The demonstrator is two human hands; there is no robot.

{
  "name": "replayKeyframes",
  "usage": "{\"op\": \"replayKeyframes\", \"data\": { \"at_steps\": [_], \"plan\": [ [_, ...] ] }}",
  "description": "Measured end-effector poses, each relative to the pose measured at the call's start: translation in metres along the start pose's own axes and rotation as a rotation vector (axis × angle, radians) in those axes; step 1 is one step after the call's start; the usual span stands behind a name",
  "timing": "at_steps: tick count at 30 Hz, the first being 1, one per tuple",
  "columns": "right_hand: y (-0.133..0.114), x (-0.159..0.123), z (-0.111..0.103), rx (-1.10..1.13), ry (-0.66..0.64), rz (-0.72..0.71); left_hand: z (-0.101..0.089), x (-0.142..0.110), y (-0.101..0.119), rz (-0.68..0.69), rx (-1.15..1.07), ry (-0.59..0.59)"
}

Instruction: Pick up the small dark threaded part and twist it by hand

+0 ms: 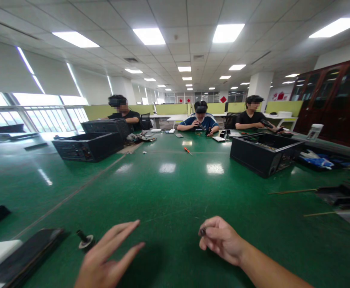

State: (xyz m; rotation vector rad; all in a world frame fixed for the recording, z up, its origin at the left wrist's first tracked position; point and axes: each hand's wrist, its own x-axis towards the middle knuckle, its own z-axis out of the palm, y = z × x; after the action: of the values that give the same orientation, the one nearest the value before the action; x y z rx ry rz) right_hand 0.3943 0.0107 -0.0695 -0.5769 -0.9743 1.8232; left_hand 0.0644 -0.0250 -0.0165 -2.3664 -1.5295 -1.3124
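Over the near part of the green table, my left hand (107,256) is open, its fingers stretched out and its thumb apart, with nothing in its grasp. Just left of it stands a small dark part with a round pale collar and a short black stem (86,241). My right hand (223,240) is closed in a pinch, turned inward toward the left one. Between its thumb and fingers sits a small dark piece (203,231), mostly covered, whose kind I cannot make out. A gap of bare green tabletop (169,212) lies between the two hands.
A black flat case (27,252) and a white block (1,254) lie at near left. Open computer cases (79,150) (259,156) stand left and right. An orange screwdriver (188,151) lies mid-table. Thin rods (293,191) are at right. Three people sit across.
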Motion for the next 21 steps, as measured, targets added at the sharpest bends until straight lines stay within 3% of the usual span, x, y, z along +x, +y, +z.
{"op": "replayKeyframes", "data": {
  "at_steps": [2,4,6,9,12,14,17,21],
  "plan": [
    [0.003,-0.002,0.001,-0.023,-0.075,0.05,0.033,0.017,0.051,0.234,-0.172,-0.125],
    [0.002,-0.003,0.0,-0.052,-0.132,0.075,0.063,0.03,0.091,0.351,-0.366,-0.185],
    [0.0,-0.003,0.0,-0.081,-0.156,0.07,0.084,0.038,0.115,0.311,-0.501,-0.145],
    [-0.001,-0.003,0.002,-0.103,-0.158,0.055,0.097,0.04,0.129,0.269,-0.595,-0.078],
    [0.002,-0.003,0.006,-0.109,-0.191,0.079,0.096,0.034,0.128,0.319,-0.66,-0.117],
    [0.004,-0.004,0.007,-0.116,-0.214,0.09,0.091,0.031,0.121,0.245,-0.608,-0.112],
    [0.001,-0.005,0.005,-0.161,-0.256,0.112,0.073,0.033,0.1,-0.033,-0.402,0.013],
    [-0.008,-0.004,0.001,-0.231,-0.341,0.213,0.026,0.044,0.049,-0.381,-0.04,0.265]
  ]
}}
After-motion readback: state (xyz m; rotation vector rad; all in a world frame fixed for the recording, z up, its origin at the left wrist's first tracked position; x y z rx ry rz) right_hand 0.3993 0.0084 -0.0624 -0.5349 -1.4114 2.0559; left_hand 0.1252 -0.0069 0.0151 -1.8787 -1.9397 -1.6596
